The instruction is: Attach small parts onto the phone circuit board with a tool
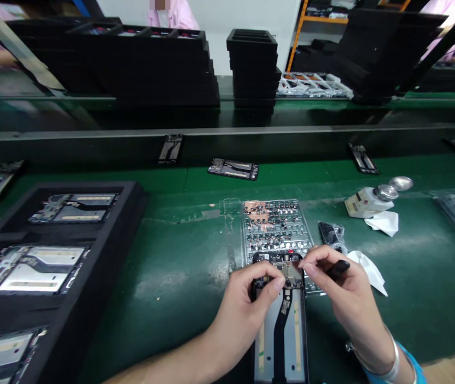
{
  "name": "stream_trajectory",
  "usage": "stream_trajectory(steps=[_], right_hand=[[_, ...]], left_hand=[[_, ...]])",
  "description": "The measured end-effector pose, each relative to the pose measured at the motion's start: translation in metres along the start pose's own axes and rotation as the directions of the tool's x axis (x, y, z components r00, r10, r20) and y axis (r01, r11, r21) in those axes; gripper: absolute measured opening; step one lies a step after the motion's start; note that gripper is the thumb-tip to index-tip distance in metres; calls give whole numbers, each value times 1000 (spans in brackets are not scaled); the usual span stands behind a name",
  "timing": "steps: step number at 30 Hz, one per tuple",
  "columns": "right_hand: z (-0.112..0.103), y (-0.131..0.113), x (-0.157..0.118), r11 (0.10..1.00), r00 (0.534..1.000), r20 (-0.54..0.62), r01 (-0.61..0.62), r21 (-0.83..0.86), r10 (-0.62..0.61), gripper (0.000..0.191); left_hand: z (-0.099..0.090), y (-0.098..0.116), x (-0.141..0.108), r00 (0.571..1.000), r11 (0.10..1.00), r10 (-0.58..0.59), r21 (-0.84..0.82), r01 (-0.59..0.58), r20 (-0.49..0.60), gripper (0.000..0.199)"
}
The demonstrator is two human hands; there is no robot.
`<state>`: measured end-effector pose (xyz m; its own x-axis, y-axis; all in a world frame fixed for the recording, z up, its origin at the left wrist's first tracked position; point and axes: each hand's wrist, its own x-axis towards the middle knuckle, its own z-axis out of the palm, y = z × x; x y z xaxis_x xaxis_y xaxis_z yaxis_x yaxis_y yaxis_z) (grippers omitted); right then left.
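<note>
1. The main risk is a slip. The right hand (343, 290) pinches a black-handled tool (338, 268) between thumb and fingertips, directly above the circuit board (287, 272). The tool's tip is hidden, and a small jolt could scratch the board or knock a tiny part loose.
2. The black flex cable (278, 330) lies exposed down the smartphone mid-frame (282, 346), so pressure from the left palm or wrist could crease it.
3. The left hand (247, 301) clasps the upper end of the mid-frame, with its thumb toward the board and fingers curled round the edge. A looser hold could let the frame shift.
4. The top of the frame overlaps the clear parts tray (275, 229), which is packed with small components. A nudge could scatter them.
5. The frame lies between the hands on the green assembly bench (411, 314), its lower end running out of view toward the person.
6. To the left, a black foam tray (131, 202) holds more frames. To the right lie a white wipe (367, 269) and a dispenser bottle (367, 202).
</note>
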<state>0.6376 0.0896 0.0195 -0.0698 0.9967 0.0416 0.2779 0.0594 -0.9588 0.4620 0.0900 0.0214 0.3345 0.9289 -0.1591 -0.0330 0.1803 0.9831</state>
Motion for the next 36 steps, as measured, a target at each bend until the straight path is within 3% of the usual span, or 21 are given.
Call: stream_trajectory(steps=[6, 12, 36], right_hand=[[2, 0, 1, 1000, 999, -46, -16, -3, 16, 7], [2, 5, 5, 991, 994, 70, -79, -107, 87, 11], [6, 7, 4, 984, 982, 111, -160, 81, 150, 12]], left_hand=[[0, -2, -2, 1000, 1000, 6, 1, -6, 3, 21], [1, 0, -4, 1000, 1000, 13, -7, -13, 5, 20], [0, -1, -6, 1000, 1000, 8, -15, -8, 9, 20]])
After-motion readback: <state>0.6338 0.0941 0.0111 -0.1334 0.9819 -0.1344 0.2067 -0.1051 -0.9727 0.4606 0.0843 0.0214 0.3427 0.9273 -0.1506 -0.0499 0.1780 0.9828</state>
